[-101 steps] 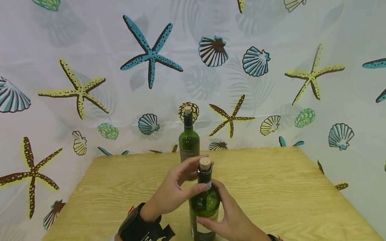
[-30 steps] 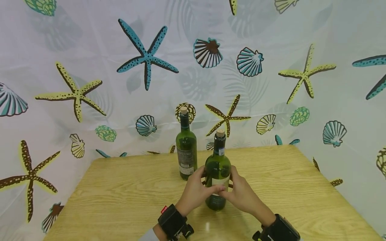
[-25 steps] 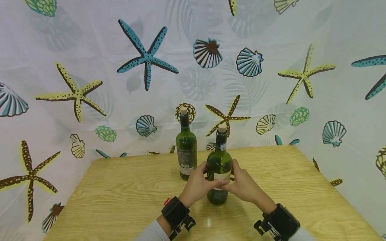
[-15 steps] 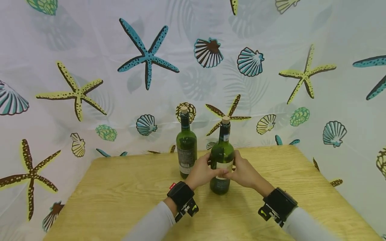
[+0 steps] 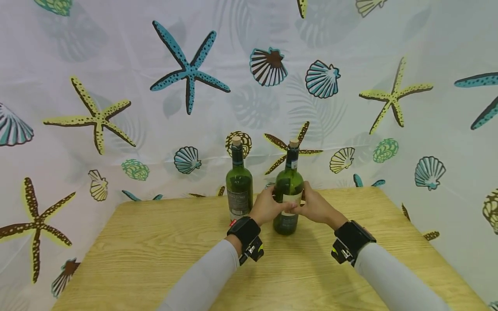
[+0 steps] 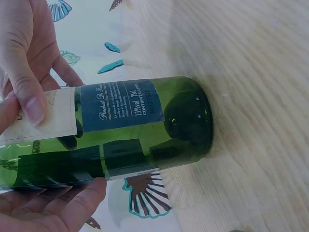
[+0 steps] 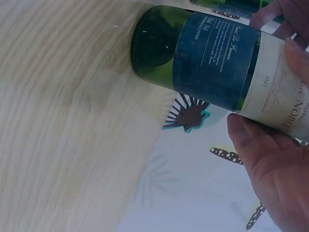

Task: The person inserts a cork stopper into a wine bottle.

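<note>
Between my two hands stands a green wine bottle [image 5: 288, 185] with a cork in its mouth and a cream and dark blue label. My left hand [image 5: 267, 206] grips it from the left, my right hand [image 5: 316, 204] from the right, and the thumbs meet across the cream label. In the left wrist view the thumb lies on the label of the wine bottle [image 6: 120, 108], near its base. The right wrist view shows fingers under and over the bottle [image 7: 212, 58]. A second corked green wine bottle [image 5: 239, 185] stands just to the left, partly behind my left hand.
Both bottles are toward the back of a light wooden table [image 5: 163, 250]. Behind it hangs a white cloth [image 5: 249, 103] printed with starfish and shells, which also runs along the sides. Black wrist cameras [image 5: 245, 237] are strapped to both wrists.
Both hands have carried the bottle from the table's front to the back, beside the second bottle. The left hand has moved from near its neck to its body.
</note>
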{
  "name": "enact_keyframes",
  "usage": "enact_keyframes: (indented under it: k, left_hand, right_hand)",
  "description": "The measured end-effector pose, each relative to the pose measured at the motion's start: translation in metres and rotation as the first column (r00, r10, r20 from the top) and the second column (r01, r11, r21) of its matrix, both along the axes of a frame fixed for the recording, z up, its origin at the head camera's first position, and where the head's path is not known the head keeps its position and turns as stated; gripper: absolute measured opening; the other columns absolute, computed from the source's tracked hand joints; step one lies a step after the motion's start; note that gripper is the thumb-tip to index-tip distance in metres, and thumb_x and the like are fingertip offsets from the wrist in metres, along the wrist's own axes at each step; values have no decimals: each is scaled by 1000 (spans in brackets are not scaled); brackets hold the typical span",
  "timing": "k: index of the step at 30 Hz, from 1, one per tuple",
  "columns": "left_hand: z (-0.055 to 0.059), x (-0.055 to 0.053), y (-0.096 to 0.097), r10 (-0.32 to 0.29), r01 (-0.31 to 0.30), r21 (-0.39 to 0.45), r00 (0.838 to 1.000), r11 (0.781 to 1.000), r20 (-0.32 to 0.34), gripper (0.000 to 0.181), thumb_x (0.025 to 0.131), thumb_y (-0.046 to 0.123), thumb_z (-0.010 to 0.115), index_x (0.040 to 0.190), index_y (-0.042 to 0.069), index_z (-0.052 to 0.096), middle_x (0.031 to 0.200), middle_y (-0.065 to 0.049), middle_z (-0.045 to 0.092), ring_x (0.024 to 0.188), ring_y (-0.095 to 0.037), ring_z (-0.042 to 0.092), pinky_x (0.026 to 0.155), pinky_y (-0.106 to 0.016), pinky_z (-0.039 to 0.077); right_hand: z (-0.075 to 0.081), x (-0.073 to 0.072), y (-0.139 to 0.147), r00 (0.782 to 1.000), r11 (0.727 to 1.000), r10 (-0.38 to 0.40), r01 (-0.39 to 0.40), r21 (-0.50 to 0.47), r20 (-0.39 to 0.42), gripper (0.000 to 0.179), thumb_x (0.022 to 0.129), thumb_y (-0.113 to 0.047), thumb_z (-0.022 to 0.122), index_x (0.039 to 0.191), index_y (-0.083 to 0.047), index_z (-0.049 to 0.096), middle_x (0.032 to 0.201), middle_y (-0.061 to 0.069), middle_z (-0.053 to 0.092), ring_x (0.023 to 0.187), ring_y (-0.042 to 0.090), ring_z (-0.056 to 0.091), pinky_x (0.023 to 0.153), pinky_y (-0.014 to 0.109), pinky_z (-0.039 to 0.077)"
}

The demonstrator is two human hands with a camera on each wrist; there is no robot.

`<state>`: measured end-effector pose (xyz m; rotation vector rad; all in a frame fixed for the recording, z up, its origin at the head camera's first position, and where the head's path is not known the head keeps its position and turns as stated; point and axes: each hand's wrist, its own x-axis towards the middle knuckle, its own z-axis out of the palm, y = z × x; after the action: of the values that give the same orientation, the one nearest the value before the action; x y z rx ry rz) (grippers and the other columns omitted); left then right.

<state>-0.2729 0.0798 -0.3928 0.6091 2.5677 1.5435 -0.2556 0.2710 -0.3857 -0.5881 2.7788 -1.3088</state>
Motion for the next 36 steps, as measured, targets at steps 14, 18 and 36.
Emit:
enact_keyframes:
  k: [14,18,36]
  left_hand:
    - [1,-13,7,21,-21,14,1000,1000,-18,70,85,39,76,139,5,49,132,-14,57,119,-29,57,93,-40,51]
    - [0,-14,9,18,-18,27,1000,999,-10,69,85,38,76,140,5,48,131,-13,58,118,-29,58,92,-41,51]
    - [-30,-10,9,20,-20,-8,1000,1000,1,77,91,38,70,148,2,34,139,-17,51,124,-33,53,97,-47,48]
  right_hand:
    - [1,-13,1,999,999,13,-11,-33,36,74,89,-19,74,138,4,24,133,28,43,128,45,45,99,55,43]
    - [2,-12,2,999,999,8,-7,-33,37,71,89,-18,74,136,4,25,132,28,43,128,45,45,98,54,44]
    - [-32,-9,4,998,998,-69,69,-8,-4,74,91,-14,70,143,6,21,141,33,42,130,45,44,99,54,44]
